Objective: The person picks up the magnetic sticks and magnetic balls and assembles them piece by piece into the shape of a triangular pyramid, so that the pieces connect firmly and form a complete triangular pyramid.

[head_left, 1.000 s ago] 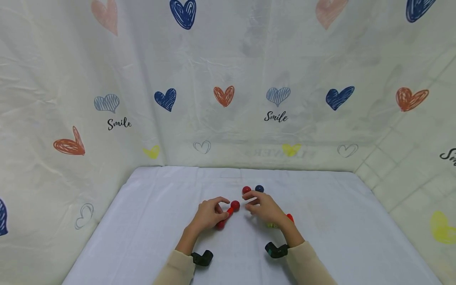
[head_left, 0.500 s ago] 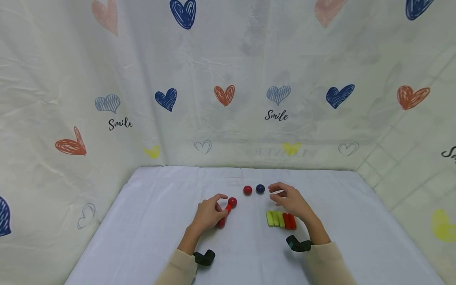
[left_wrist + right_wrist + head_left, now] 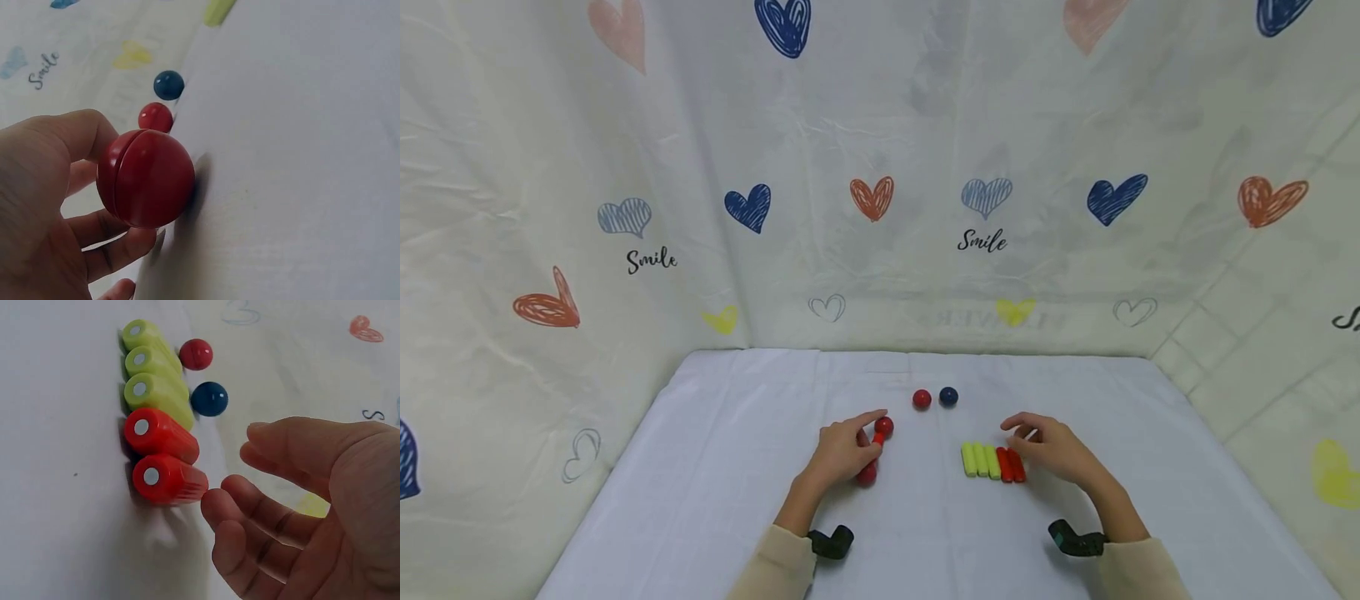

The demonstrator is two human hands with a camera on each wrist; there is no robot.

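Observation:
My left hand [image 3: 842,452] pinches a red rod [image 3: 877,439] that has a red ball [image 3: 883,427] at its far end and another red ball [image 3: 866,475] at its near end. In the left wrist view the near ball [image 3: 153,178] hides most of the rod. My right hand [image 3: 1054,446] hovers just right of a row of short rods, its fingers loosely bent and holding nothing. That row has three yellow-green rods [image 3: 981,460] and two red rods [image 3: 1011,465], lying side by side; the right wrist view shows pale round ends on the red rods [image 3: 165,479].
A loose red ball [image 3: 922,399] and a dark blue ball [image 3: 949,397] lie side by side beyond the rods. A white cloth [image 3: 715,467] covers the table, and a curtain printed with hearts [image 3: 872,125] hangs behind it.
My right hand has moved from near the loose balls rightward, then back towards me beside the rods, uncovering the row. The held piece has turned slightly, its far ball shifting left.

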